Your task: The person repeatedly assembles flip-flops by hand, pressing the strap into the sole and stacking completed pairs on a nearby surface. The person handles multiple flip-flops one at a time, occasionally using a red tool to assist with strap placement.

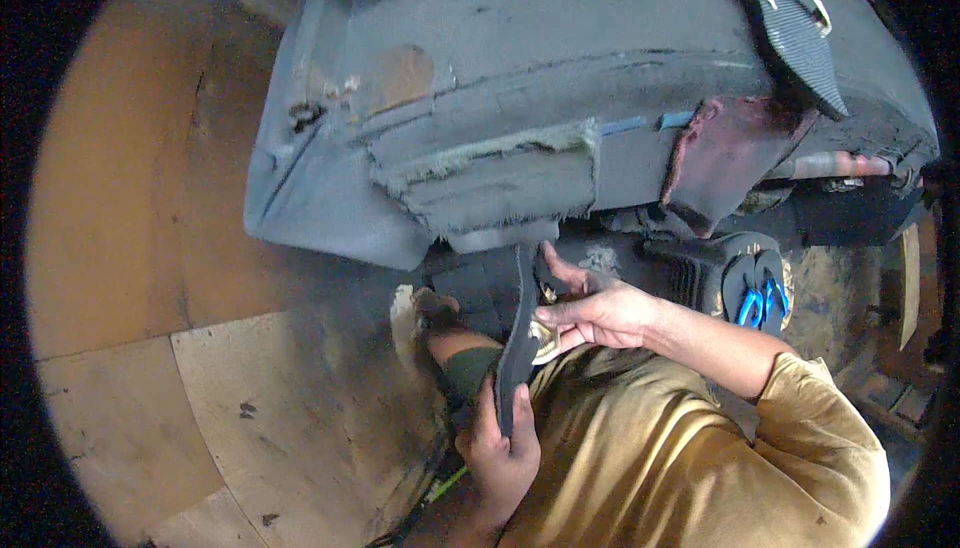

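Note:
A dark flip-flop (515,353) with a gold strap is held edge-on in front of my body, its sole upright. My left hand (500,453) grips the lower end of the sole, thumb on one side and fingers on the other. My right hand (600,313) is closed on the gold strap (543,338) near the middle of the sole. A further dark piece shows by the right fingertips, and I cannot tell whether it belongs to the same flip-flop.
Ahead stands a grey, dusty machine housing (500,28) with a frayed cloth (500,188) and a reddish cloth (730,158). A black flip-flop with pale straps (800,48) lies on top. Flip-flops with blue straps (765,293) sit on a dark stack at right. Brown boards (120,248) cover the left floor.

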`<action>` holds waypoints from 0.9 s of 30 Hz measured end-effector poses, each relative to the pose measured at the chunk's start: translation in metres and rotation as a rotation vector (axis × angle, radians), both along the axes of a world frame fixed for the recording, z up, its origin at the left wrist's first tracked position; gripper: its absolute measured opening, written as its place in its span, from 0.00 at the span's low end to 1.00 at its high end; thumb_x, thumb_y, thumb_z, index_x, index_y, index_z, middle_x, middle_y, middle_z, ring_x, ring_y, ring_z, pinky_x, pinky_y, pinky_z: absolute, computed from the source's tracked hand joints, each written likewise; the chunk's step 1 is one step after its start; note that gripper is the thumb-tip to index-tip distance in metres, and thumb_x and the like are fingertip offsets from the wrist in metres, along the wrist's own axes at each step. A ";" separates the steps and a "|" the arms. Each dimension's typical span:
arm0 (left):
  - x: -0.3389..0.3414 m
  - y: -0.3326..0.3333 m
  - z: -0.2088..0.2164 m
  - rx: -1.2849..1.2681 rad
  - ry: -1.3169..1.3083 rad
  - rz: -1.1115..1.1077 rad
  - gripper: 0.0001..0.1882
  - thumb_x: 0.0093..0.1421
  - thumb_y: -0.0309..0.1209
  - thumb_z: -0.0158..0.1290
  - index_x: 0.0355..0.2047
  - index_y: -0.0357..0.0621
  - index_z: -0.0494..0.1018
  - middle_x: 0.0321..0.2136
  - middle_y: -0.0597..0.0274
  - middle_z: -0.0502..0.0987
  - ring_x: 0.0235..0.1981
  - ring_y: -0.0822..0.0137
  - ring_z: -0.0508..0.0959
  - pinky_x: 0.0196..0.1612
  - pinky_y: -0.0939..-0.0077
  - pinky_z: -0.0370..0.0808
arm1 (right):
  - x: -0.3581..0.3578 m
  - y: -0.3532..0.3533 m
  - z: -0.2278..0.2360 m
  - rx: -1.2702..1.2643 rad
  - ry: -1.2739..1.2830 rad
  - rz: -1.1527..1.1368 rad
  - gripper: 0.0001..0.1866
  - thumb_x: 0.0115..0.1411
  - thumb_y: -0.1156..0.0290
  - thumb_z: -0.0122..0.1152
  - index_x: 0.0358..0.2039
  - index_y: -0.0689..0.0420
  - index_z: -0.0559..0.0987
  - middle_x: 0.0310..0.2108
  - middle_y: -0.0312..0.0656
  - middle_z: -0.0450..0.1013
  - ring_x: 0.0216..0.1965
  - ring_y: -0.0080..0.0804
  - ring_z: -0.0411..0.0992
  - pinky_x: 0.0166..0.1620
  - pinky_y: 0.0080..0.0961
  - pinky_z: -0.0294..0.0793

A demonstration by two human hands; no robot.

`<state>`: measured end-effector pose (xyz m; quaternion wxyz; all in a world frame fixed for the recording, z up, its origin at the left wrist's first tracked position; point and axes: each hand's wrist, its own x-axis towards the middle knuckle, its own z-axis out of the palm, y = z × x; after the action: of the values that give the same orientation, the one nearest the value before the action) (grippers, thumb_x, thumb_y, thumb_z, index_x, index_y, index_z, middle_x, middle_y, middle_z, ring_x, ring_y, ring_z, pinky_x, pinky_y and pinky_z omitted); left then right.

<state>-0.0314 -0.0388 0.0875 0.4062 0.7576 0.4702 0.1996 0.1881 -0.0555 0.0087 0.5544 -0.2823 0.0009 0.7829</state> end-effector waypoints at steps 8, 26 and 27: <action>-0.037 -0.025 -0.075 -0.789 -0.035 -0.029 0.37 0.61 0.38 0.61 0.64 0.34 0.58 0.57 0.50 0.70 0.56 0.60 0.71 0.59 0.66 0.67 | -0.012 -0.015 -0.015 0.484 -1.354 0.160 0.58 0.54 0.73 0.73 0.73 0.45 0.39 0.51 0.37 0.68 0.45 0.23 0.67 0.45 0.21 0.72; 0.079 0.107 -0.045 -0.491 -0.184 -0.282 0.33 0.63 0.35 0.56 0.64 0.33 0.60 0.56 0.50 0.71 0.58 0.66 0.69 0.60 0.71 0.66 | -0.024 0.021 -0.043 -0.087 -0.037 -0.185 0.25 0.68 0.66 0.56 0.65 0.42 0.65 0.43 0.28 0.75 0.36 0.19 0.75 0.31 0.19 0.80; 0.090 0.113 -0.052 -0.666 -0.165 -0.260 0.27 0.63 0.35 0.55 0.59 0.35 0.64 0.51 0.53 0.74 0.52 0.68 0.71 0.56 0.72 0.68 | -0.016 0.026 -0.045 -0.182 -0.090 -0.188 0.21 0.69 0.65 0.53 0.62 0.45 0.67 0.44 0.30 0.75 0.37 0.22 0.77 0.34 0.27 0.83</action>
<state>0.0584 0.0742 0.0360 0.6891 0.6187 0.3749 0.0430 0.1724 -0.0298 -0.0359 0.5970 -0.3647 0.0736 0.7107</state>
